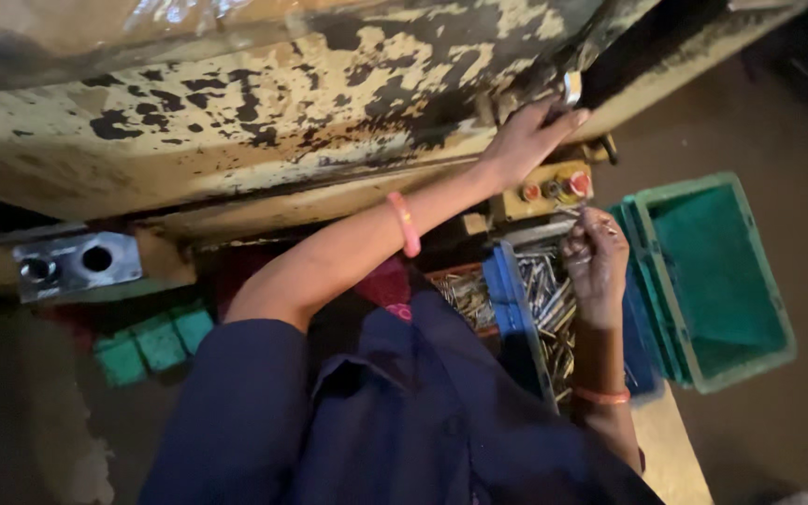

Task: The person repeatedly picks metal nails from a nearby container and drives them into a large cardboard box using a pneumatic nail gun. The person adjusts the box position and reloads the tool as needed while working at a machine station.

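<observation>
Closest to my lens is the dark blue work shirt (395,421), filling the bottom of the view. From it my left hand (530,140) reaches up to the worn yellow machine body with flaking paint (264,103), fingers spread flat beside a small shiny metal lever (572,87), holding nothing. My right hand (596,257) hovers over the blue tray of thin silvery metal pins (544,299), its fingers pinched together on what looks like one slim silvery pin (580,213) lifted just above the heap. A yellow control box with red push buttons (554,187) sits between both hands; an empty green plastic crate (717,276) stands just right of the tray. I judge this the loading step: one pin picked, machine hand poised. Next, I reckon, comes careful alignment of that pin at the machine.
</observation>
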